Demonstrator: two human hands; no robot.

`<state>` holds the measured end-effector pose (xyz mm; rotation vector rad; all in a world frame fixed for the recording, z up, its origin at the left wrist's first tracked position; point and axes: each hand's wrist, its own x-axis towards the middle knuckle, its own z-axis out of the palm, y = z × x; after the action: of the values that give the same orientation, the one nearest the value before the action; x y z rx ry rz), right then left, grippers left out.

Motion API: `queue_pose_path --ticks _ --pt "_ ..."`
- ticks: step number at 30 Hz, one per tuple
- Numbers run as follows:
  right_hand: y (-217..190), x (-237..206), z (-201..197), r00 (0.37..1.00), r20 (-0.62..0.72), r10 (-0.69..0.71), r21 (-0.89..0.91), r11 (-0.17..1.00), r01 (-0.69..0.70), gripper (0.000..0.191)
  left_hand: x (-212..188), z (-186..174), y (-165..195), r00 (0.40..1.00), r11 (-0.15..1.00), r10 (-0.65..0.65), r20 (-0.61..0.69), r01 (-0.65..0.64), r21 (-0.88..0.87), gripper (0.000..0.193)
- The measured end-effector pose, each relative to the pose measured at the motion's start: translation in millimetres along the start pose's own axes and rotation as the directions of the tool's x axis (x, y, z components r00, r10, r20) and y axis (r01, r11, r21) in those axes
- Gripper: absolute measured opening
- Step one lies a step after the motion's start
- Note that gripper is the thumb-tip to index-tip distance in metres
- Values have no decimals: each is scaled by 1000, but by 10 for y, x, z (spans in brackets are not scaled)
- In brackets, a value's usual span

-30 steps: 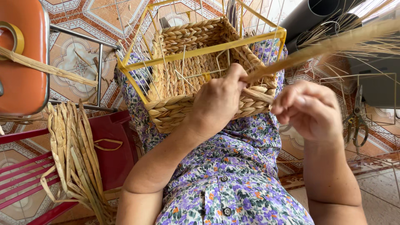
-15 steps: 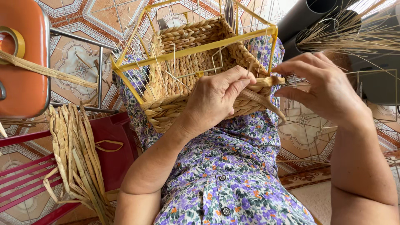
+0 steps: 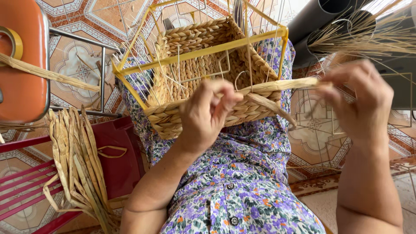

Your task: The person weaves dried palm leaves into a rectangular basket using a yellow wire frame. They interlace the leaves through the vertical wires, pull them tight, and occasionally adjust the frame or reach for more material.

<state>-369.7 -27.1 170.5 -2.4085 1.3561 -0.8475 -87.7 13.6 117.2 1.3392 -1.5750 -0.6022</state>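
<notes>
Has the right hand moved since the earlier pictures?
Yes. The right hand has swung out to the right, away from the basket corner it worked beside, drawing the straw strand taut.

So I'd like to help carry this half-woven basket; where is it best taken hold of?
Grip the woven basket by its braided lower walls, from underneath on both sides. Judging by its look, that band is thick and finished, while above it only thin bare wires and the yellow frame stand up. The left hand and right hand are working the loose strand at the near rim.
</notes>
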Motion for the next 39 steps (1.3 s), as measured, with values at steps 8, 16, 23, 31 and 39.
queue_pose_path --ticks 8,16,23,31,39 --pt "-609 131 -26 959 207 -191 15 981 192 15 195 -54 244 937 934 112 330 14 -356 59" --pt "-720 23 53 985 -17 -173 -101 980 171 12 177 247 190 977 975 163 135 -181 130 13" --pt "-272 374 456 990 59 -130 146 982 121 19 171 106 221 944 952 303 131 -307 4 14" --pt "-441 157 356 999 -19 33 549 835 -17 3 360 185 163 946 997 72 315 -58 -53 6" --pt "-509 426 -75 978 127 -165 -262 945 194 30 341 120 168 945 963 266 189 -250 -102 19"
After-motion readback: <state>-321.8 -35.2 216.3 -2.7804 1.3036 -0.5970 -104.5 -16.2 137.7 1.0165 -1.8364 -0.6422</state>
